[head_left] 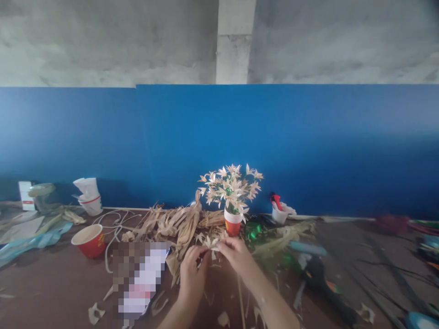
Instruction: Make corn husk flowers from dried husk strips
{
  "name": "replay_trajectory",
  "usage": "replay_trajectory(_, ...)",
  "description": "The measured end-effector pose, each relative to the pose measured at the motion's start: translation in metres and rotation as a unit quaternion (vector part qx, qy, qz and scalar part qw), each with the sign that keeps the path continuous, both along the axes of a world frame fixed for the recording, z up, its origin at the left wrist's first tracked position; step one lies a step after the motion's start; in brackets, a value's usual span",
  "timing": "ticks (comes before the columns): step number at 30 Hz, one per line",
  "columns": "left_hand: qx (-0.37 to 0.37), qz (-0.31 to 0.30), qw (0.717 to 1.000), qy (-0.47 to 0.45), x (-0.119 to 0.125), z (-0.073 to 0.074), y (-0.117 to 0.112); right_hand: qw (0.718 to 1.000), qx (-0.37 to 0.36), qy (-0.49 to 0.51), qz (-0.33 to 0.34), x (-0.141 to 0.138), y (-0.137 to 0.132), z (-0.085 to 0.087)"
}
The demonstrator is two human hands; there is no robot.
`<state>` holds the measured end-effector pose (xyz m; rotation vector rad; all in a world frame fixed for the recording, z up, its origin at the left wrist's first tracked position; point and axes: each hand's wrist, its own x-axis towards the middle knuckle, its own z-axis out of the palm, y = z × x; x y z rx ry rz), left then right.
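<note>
Between my two hands is a pale flower (211,243) with pointed petals that look like dried corn husk. My left hand (194,269) has its thumb and fingers pinched together at the flower's left side. At the right edge of the petals, the fingertips of my right hand (235,256) close on the flower. Just behind stands a red and white paper cup (232,225) holding a bunch of similar cream flowers (233,185) on green stems. A heap of dried husks (174,224) lies to the left of the cup.
A red paper bowl (89,241), white cable (118,224) and partly blurred-out phone-like object (144,283) lie left. To the right are a white cup (279,214), green ribbon (254,231) and black glue-gun-like tool (322,283). A blue partition (171,132) stands behind.
</note>
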<state>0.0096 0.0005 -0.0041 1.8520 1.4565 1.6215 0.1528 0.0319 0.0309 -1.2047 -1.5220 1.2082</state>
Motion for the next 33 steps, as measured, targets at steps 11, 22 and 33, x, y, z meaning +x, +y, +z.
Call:
replay_trajectory(11, 0.039, 0.024, 0.998, 0.053, 0.0, 0.001, -0.003, 1.0, -0.015, 0.012, 0.0, -0.003, -0.008, 0.009)
replay_trajectory(22, 0.122, 0.093, 0.978, 0.14, -0.007, 0.005, -0.002, 1.0, -0.006, 0.01, -0.029, -0.002, -0.014, 0.018)
replay_trajectory(33, 0.127, 0.108, 0.973, 0.157, -0.008, 0.01, -0.009, 0.994, -0.095, 0.045, -0.004, -0.016, -0.029, 0.026)
